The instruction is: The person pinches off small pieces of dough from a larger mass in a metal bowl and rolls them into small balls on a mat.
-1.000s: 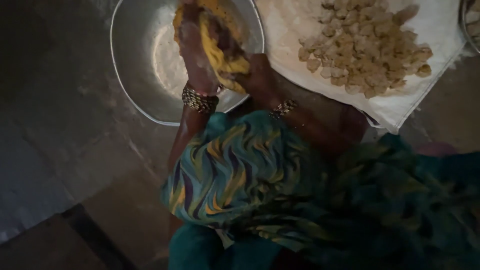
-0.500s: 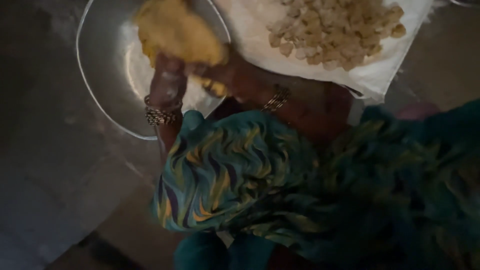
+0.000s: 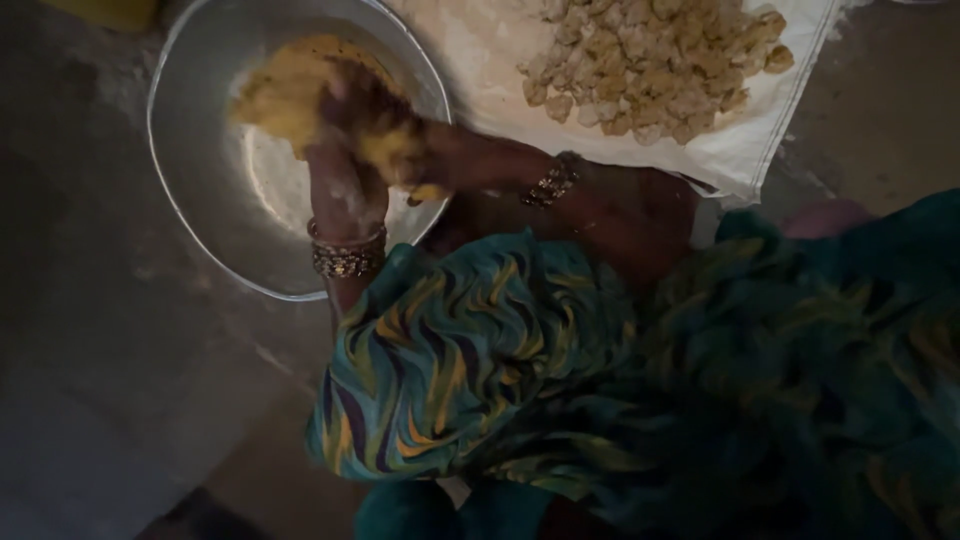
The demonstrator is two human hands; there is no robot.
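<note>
A lump of yellow dough (image 3: 285, 88) lies in a round metal bowl (image 3: 200, 210) on the floor at the upper left. My left hand (image 3: 348, 105) presses into the dough from the right side, a bangle on its wrist. Just right of it, my right hand (image 3: 405, 150) is smeared with dough and grips a piece of it over the bowl's right rim. The fingers of both hands are partly hidden by dough and blur.
A white cloth (image 3: 740, 150) at the top right carries several small pale dough pieces (image 3: 650, 60). My knees in blue-green patterned fabric (image 3: 470, 360) fill the lower middle and right. Grey stone floor (image 3: 110, 400) lies to the left.
The view has shifted, so the bowl sits more to the left. Both hands have dropped from holding the dough up high to pressing it down inside the bowl.
</note>
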